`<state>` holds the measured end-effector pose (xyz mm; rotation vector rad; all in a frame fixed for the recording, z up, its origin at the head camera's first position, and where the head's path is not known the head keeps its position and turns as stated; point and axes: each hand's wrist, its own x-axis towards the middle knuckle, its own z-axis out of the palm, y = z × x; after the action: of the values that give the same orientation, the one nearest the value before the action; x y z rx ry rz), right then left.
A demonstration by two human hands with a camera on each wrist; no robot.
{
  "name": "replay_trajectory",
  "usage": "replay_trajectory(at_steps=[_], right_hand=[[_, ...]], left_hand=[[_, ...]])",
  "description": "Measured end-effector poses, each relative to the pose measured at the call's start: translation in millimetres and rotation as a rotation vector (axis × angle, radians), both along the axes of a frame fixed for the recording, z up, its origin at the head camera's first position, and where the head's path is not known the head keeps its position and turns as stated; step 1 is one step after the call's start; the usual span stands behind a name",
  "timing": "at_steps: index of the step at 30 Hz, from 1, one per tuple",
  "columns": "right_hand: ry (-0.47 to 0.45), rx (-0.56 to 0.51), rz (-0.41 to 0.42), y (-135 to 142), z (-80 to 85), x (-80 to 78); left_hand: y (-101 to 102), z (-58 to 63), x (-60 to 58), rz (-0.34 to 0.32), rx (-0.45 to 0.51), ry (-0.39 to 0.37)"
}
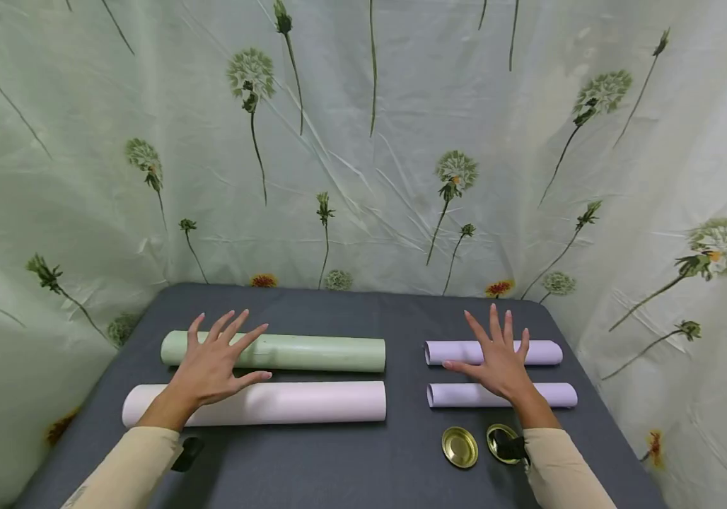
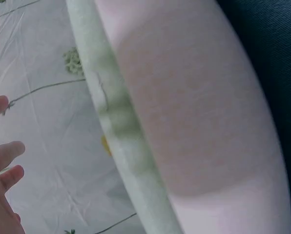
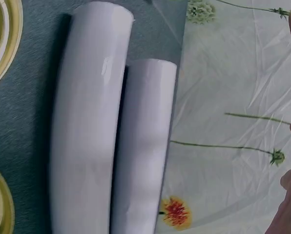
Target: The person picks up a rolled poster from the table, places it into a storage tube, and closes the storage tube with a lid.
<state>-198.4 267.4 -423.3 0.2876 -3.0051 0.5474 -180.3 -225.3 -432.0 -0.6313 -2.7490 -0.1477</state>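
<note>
My left hand (image 1: 211,367) is held over two long rolls with its fingers spread and nothing in its grasp. Beneath it lie a pale green roll (image 1: 319,353) and, nearer me, a pale pink roll (image 1: 312,403); both also show in the left wrist view. On the other side my right hand (image 1: 497,360), fingers likewise spread, hovers above two shorter lilac rolls, the far one (image 1: 544,353) and the near one (image 1: 554,395). Two round gold lids (image 1: 460,447) lie in front of the lilac rolls, one of them partly hidden by the right wrist's black strap.
All of it stands on a table with a dark grey cover (image 1: 312,466). A pale curtain (image 1: 363,177) printed with dandelions and stems hangs behind the table and along both sides. A gap of table separates the long rolls from the short ones.
</note>
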Motion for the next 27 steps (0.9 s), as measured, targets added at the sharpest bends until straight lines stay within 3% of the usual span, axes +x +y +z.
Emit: replay_trajectory(at_steps=[7, 15, 21, 27], right_hand=[[0.059, -0.035, 0.017, 14, -10.5, 7.6], [0.181, -0.143, 0.105, 27, -27.3, 11.8], [0.215, -0.229, 0.165, 39, -38.5, 15.9], [0.279, -0.25, 0.19, 51, -50.8, 17.7]], left_hand=[[3, -12.4, 3.6, -0.023, 0.062, 0.035], [0, -24.0, 15.7, -0.007, 0.096, 0.017], [-2, -33.7, 23.0, -0.034, 0.119, 0.025], [-8, -44.0, 28.0, -0.049, 0.144, -0.001]])
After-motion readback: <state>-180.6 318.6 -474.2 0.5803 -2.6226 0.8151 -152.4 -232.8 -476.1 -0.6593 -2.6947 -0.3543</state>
